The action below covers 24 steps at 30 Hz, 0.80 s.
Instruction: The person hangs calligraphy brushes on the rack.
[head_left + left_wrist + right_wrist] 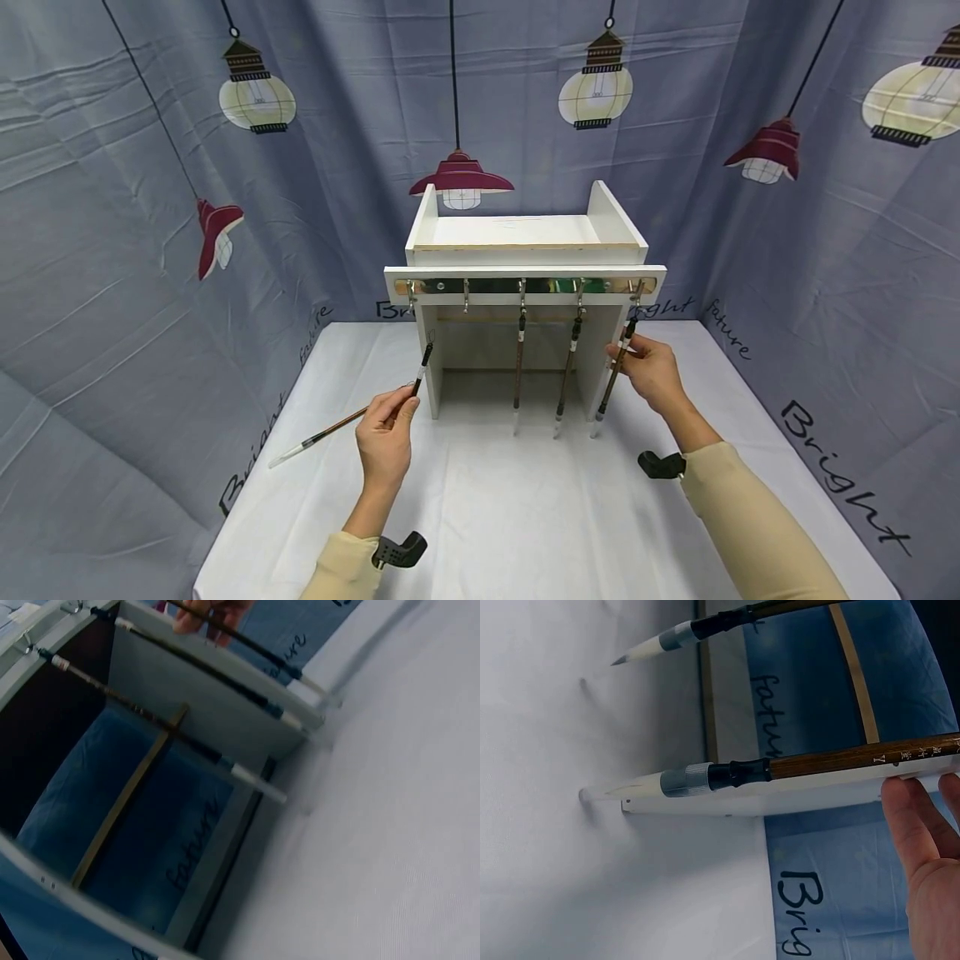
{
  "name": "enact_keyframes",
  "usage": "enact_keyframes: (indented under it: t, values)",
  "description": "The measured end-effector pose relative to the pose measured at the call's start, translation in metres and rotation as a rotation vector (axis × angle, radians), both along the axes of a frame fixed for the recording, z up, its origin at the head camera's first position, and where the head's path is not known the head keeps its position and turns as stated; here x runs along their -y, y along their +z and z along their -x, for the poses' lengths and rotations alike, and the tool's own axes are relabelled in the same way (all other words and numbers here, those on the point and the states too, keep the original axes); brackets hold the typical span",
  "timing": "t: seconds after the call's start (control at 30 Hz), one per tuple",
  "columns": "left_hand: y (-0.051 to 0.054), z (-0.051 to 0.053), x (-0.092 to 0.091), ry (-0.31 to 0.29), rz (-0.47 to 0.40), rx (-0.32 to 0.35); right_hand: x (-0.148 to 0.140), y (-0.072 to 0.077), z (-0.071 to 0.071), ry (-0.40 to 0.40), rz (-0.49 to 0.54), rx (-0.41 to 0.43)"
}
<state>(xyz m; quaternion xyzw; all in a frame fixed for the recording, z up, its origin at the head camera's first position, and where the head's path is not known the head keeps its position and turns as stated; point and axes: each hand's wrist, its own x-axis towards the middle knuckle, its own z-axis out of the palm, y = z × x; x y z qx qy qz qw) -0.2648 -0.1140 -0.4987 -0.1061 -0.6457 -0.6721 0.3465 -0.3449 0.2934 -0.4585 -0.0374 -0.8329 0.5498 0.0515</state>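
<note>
My left hand (386, 433) pinches a thin calligraphy brush, its black, looped top end (424, 360) standing above the fingers. A brown shaft with a whitish tip (322, 434) slants down-left from that hand; whether it belongs to the same brush I cannot tell. My right hand (656, 372) has its fingers behind the rightmost hanging brush (619, 360), with fingertips (897, 796) against the white rack's side panel (739, 804). Two more brushes, one mid-right (567, 365) and one central (519, 362), hang from hooks. The left wrist view does not show the left hand.
A white wooden rack (525, 257) stands on the white-covered table (517, 517). Its metal hook strip (491, 286) has bare hooks at the left, including the second hook (466, 296). Blue-grey printed curtains (337, 167) surround the table.
</note>
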Motion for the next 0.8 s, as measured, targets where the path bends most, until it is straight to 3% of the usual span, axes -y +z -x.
enact_keyframes:
  t: [0.8]
  values:
    - [0.014, 0.012, -0.048, -0.035, -0.06, -0.017, 0.002, 0.002, -0.001, 0.003, 0.001, 0.002]
